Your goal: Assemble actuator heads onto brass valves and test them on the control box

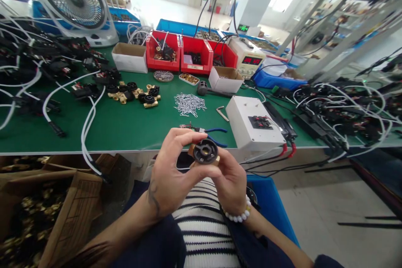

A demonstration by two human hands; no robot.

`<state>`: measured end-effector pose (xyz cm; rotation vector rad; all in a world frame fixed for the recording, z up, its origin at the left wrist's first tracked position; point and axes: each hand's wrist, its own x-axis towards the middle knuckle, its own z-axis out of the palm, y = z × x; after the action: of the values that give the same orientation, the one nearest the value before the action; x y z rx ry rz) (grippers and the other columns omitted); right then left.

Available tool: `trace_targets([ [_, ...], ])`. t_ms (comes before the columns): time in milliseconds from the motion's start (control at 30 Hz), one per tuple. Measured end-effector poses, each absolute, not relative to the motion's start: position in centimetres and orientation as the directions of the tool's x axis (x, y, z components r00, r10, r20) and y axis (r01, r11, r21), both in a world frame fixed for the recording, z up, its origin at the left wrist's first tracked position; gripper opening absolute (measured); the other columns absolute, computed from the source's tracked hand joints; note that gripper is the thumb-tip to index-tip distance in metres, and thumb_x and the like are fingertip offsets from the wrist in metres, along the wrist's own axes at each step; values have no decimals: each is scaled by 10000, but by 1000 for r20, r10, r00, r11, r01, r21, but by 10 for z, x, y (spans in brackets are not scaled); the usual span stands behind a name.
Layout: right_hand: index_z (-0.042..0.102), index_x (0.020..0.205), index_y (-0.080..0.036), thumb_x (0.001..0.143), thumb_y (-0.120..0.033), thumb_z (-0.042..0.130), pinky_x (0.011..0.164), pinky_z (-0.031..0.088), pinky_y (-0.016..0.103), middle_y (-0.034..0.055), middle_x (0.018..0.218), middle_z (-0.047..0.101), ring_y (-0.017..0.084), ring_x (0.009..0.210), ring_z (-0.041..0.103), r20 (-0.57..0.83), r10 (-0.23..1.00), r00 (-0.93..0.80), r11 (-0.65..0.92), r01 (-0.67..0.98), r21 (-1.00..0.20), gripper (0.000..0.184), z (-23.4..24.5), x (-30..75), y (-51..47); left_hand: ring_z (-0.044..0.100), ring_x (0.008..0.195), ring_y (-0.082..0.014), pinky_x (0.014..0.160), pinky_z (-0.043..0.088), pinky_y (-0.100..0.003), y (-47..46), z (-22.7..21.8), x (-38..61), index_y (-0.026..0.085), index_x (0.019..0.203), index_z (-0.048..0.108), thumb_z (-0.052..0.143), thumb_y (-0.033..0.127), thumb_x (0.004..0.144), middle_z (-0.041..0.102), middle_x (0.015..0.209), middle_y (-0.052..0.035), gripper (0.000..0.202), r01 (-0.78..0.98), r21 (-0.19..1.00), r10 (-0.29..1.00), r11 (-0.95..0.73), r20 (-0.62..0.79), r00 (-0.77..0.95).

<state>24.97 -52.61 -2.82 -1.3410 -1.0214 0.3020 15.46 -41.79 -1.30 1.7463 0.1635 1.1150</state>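
Both my hands hold one brass valve body with a round black cap (pixel 205 152) just below the front edge of the green table (pixel 125 125). My left hand (pixel 172 171) wraps round its left side, thumb and forefinger closed on the cap. My right hand (pixel 230 180), with a white bead bracelet at the wrist, grips it from below and the right. Blue-handled pliers (pixel 213 134) lie on the table right behind the part. Several more brass and black valve parts (pixel 135 92) sit farther back on the left.
A pile of wire clips (pixel 189 104), a white test box (pixel 253 123), red bins (pixel 185 54), small cardboard boxes (pixel 129 56), a power supply (pixel 248 56) and a fan (pixel 73 0) stand on the table. White-hosed black assemblies (pixel 47 71) crowd both sides. Cartons of brass parts (pixel 37 213) sit lower left.
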Motion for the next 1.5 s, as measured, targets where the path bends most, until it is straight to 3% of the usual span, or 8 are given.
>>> trace_targets([
  [300,720,1046,-304,902,-531,629,724,569,278,-5,927,768,167,805,706,370,722,585,209,325,-922,283,-14,247,-531,549,1155,-256,1087,434,-415,-421,-6,144,318,1193,660,731,410,851,600,1154,-62,361,-311,893,629,-325,450,634],
  [500,697,1024,-246,933,-637,500,697,541,310,30,851,715,182,755,661,345,755,557,136,383,-914,447,-18,259,-528,632,1147,-227,961,524,-316,-416,-2,146,252,1126,677,644,491,906,681,1210,-59,326,-283,956,544,-78,278,792],
  [700,656,967,-178,851,-352,696,913,479,466,144,1018,662,306,1000,605,280,688,670,-409,677,-612,213,-56,321,-500,725,753,-151,736,580,-284,-405,-17,159,174,1006,590,653,595,865,763,996,-68,449,-283,878,635,385,-30,772],
  [900,588,850,-206,925,-254,524,763,466,359,82,837,638,235,805,596,229,699,678,-486,685,-542,110,-71,340,-495,703,677,-171,728,539,-309,-389,-46,184,156,895,585,755,656,720,755,800,-60,557,-39,943,509,330,-143,849],
  [1000,556,902,-212,959,-405,480,606,405,290,13,719,555,166,636,509,245,610,754,-370,544,-753,215,-55,332,-504,688,734,-163,753,514,-300,-381,-55,189,165,908,596,740,632,759,751,860,-54,511,-86,950,565,302,-106,818],
  [1100,548,876,-206,877,-541,599,478,285,237,-61,632,427,89,493,326,43,655,755,-48,98,-994,338,-33,320,-514,679,932,-205,838,502,-314,-380,-50,184,159,942,659,678,669,795,737,1048,-103,531,-140,944,547,298,-49,836],
  [1300,606,852,-179,815,-487,724,416,179,203,-106,579,352,40,449,134,-204,868,452,-14,-388,-922,332,-6,305,-526,625,731,-156,693,492,-274,-392,-33,173,170,921,675,659,641,829,691,910,-77,481,-201,814,207,545,102,973],
  [1500,635,870,-211,890,-592,600,349,176,169,-143,464,222,35,351,71,-170,954,248,-31,-480,-877,383,17,300,-543,662,873,-172,735,522,-249,-391,-25,158,184,1068,650,669,601,846,696,1047,-91,472,-210,926,337,313,98,936],
])
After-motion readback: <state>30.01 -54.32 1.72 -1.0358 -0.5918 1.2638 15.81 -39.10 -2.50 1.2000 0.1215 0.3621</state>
